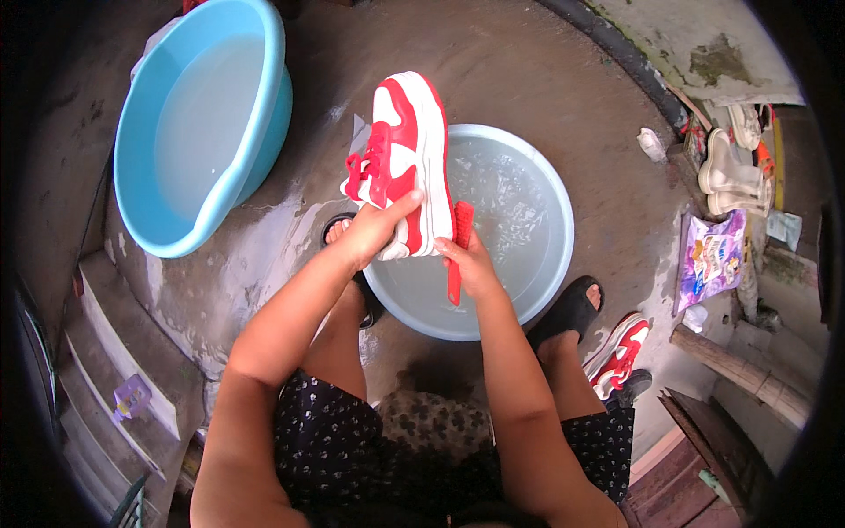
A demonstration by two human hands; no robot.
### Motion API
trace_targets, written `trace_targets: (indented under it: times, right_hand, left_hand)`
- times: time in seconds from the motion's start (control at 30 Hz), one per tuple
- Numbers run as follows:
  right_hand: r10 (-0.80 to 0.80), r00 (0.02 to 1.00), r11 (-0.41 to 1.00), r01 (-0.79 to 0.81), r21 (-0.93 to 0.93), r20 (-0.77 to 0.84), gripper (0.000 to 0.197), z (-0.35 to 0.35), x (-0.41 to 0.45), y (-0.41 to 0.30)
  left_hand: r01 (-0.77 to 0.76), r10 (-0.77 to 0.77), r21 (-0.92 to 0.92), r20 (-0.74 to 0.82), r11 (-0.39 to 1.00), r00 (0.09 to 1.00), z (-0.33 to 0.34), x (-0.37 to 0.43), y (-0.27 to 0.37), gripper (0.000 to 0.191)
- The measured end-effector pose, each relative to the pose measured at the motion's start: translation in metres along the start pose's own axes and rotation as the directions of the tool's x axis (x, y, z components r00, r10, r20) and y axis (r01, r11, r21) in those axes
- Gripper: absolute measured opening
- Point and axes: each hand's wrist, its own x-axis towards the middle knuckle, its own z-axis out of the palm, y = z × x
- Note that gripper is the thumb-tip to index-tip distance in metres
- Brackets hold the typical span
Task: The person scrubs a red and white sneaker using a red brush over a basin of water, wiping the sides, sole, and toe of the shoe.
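A red and white sneaker (410, 158) with red laces is held up on its side in my left hand (379, 228), which grips it near the heel. My right hand (470, 261) holds a red scrubbing brush (463, 231) by its handle. The brush's head lies against the edge of the sneaker's sole, and its bristles are mostly hidden. Below both hands stands a round, pale basin (558, 264) of cloudy water. The sneaker covers part of the basin's left side.
A large blue tub (274, 99) holding cloudy water stands upper left. Another red and white sneaker (617, 356) rests by my right foot. Concrete steps (132, 343) at left carry a purple bottle (132, 396). Light-coloured boots (733, 175) and a purple package (713, 257) lie at right.
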Motion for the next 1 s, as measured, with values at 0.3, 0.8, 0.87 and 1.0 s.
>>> trace_targets:
  times: [0.3,0.8,0.87,1.0]
  right_hand:
    - [0.124,0.959,0.974,-0.069,0.215,-0.255,0.064,-0.063,-0.026,0.017]
    - [-0.312,0.940,0.903,0.248,-0.351,-0.138,0.066,-0.018,-0.015,0.015]
    - [-0.624,0.772,0.565,0.551,-0.615,0.119,0.063,0.003,-0.017,0.000]
    - [-0.599,0.799,0.446,0.284,-0.849,-0.048,0.063,0.020,-0.001,-0.035]
  left_hand:
    - [-0.187,0.187,0.356,0.033,0.916,0.982,-0.001,-0.030,-0.030,0.041]
    - [-0.003,-0.013,0.158,0.097,0.987,0.995,-0.016,-0.013,-0.078,0.038]
    - [0.022,-0.026,0.156,0.024,0.988,0.999,-0.018,-0.016,-0.077,0.037]
    - [0.050,-0.051,0.019,0.082,0.999,0.995,-0.019,-0.023,-0.076,0.034]
